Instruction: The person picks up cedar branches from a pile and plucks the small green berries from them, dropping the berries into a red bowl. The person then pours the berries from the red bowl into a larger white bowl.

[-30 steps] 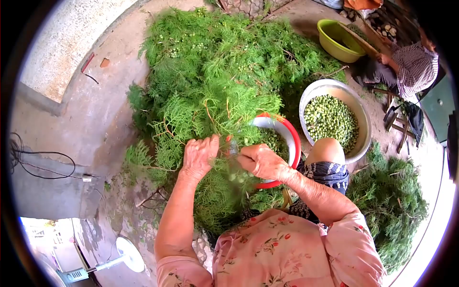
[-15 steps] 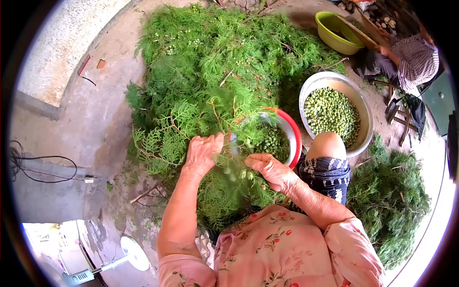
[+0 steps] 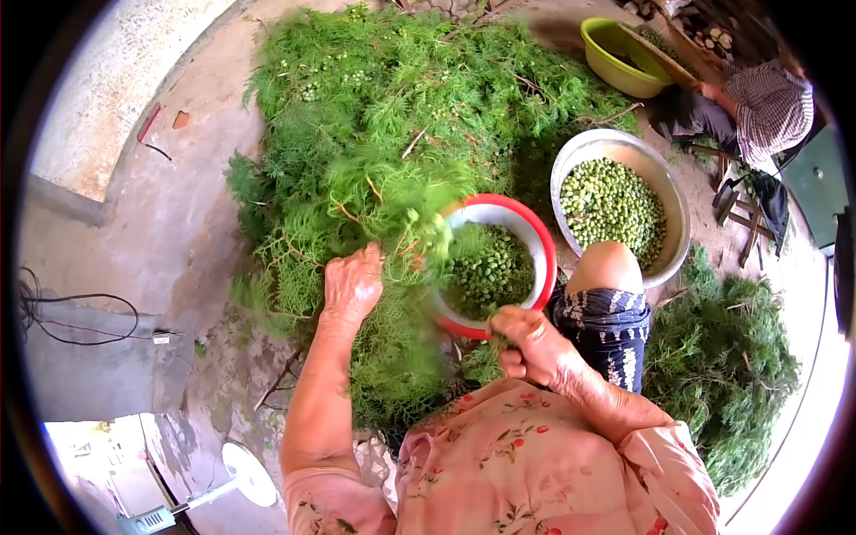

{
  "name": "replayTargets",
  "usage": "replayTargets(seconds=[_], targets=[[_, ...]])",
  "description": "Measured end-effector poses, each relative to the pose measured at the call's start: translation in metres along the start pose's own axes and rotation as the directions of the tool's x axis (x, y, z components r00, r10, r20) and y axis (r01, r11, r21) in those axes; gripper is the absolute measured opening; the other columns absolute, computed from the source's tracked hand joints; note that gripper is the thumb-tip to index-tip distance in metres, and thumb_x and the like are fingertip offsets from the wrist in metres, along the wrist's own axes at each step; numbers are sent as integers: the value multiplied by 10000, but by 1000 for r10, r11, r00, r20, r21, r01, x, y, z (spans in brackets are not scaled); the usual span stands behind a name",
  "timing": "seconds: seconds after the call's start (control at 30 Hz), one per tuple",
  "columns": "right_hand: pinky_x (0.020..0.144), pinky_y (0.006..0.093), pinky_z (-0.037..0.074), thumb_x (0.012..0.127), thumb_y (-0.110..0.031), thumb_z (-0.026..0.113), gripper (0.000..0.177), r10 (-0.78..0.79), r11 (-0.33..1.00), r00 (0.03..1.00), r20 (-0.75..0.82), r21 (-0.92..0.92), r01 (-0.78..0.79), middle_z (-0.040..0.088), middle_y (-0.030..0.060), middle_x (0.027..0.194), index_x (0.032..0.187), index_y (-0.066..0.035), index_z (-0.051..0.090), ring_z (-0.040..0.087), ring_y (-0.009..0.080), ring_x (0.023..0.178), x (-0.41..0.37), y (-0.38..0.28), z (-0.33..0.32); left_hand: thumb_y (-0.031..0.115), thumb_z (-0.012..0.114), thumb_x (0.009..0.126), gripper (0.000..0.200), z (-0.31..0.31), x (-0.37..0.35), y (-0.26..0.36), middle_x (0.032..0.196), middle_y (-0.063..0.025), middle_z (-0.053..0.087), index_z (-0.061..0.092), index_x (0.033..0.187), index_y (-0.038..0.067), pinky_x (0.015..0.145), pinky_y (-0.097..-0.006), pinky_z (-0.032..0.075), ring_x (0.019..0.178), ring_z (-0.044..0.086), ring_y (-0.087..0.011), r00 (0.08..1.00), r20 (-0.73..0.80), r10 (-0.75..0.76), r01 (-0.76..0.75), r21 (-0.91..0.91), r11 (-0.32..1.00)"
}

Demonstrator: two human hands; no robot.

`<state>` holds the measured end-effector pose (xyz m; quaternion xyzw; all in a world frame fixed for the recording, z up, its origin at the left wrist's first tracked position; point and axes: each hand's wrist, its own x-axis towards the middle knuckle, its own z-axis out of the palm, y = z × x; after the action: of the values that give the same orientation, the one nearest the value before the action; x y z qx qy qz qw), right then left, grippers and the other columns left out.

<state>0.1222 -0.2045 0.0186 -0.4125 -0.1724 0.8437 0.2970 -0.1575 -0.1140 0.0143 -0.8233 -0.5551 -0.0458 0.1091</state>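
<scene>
My left hand point(image 3: 354, 281) is closed around the stem end of a leafy green conifer branch point(image 3: 361, 201), which is smeared by motion above and beside it. My right hand point(image 3: 539, 349) has its fingers curled together at the near rim of a red-rimmed basin point(image 3: 546, 245). A bit of green shows at those fingertips, too small to name. Inside the basin lie small green cones point(image 3: 489, 275), with some of the branch's foliage over its left side.
A big heap of cut branches point(image 3: 374, 89) spreads ahead. A metal basin point(image 3: 682, 209) of green cones stands beyond my knee, and another foliage pile point(image 3: 722, 383) lies right. Near a yellow-green tub point(image 3: 624, 82) sits a person in a checked shirt point(image 3: 771, 111).
My right hand has drawn back from the branch toward my body, to the basin's near rim. My left hand has shifted left with the branch, uncovering more of the basin.
</scene>
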Motion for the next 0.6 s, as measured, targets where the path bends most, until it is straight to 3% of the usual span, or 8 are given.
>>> replayTargets(seconds=[0.1, 0.17, 0.2, 0.27, 0.37, 0.5, 0.6], targets=[[408, 215, 314, 889, -182, 534, 124, -187, 980, 969, -162, 31, 195, 424, -19, 646, 882, -63, 568, 382, 84, 497, 23, -8, -7, 70, 473, 755, 163, 1, -2, 2, 673, -130, 611, 557, 886, 23, 559, -377, 469, 583, 612, -269, 999, 9, -54, 53, 57, 997], [533, 255, 428, 881, -166, 539, 195, -255, 967, 935, -246, -45, 251, 520, 22, 736, 1016, -31, 582, 498, 136, 614, 44, -10, -17, 65, 474, 747, 147, -1, -3, 6, 650, -117, 596, 548, 869, 33, 567, -377, 470, 571, 604, -261, 997, 52, -65, 61, 64, 996], [607, 267, 435, 880, -162, 538, 228, -405, 904, 878, -255, -258, 342, 542, 43, 792, 1054, -19, 571, 518, 154, 688, 50, -12, -19, 64, 475, 747, 146, 2, -4, 6, 643, -112, 591, 548, 870, 35, 564, -375, 470, 567, 602, -258, 995, 76, -59, 53, 76, 996], [755, 292, 450, 877, -154, 536, 299, -667, 640, 724, -175, -633, 436, 586, 86, 903, 1129, 7, 549, 559, 191, 834, 61, -13, -20, 58, 476, 750, 134, -1, -2, 10, 621, -104, 574, 549, 862, 44, 554, -362, 474, 547, 591, -241, 999, 53, 8, -12, 67, 998], [868, 317, 424, 837, -137, 554, 299, -801, 410, 598, -31, -756, 510, 615, 136, 992, 1082, 33, 571, 572, 271, 958, 81, -13, -29, 53, 477, 754, 123, 4, -1, 14, 622, -109, 576, 548, 854, 43, 554, -355, 475, 544, 591, -234, 999, 20, 38, -39, 49, 998], [811, 318, 439, 828, -107, 556, 208, -769, 468, 634, -79, -746, 475, 610, 162, 953, 995, -7, 629, 588, 254, 907, 79, -17, -34, 39, 475, 754, 122, 1, 2, 18, 615, -100, 578, 546, 853, 37, 557, -358, 477, 542, 594, -225, 997, 65, 33, -39, 95, 995], [801, 316, 441, 802, -87, 600, 179, -803, 475, 588, -98, -700, 533, 613, 146, 929, 960, -9, 632, 593, 247, 876, 75, -24, -21, 31, 475, 760, 115, 0, 2, 20, 620, -100, 583, 545, 852, 37, 559, -361, 476, 541, 594, -219, 997, 61, 40, -43, 59, 997]])
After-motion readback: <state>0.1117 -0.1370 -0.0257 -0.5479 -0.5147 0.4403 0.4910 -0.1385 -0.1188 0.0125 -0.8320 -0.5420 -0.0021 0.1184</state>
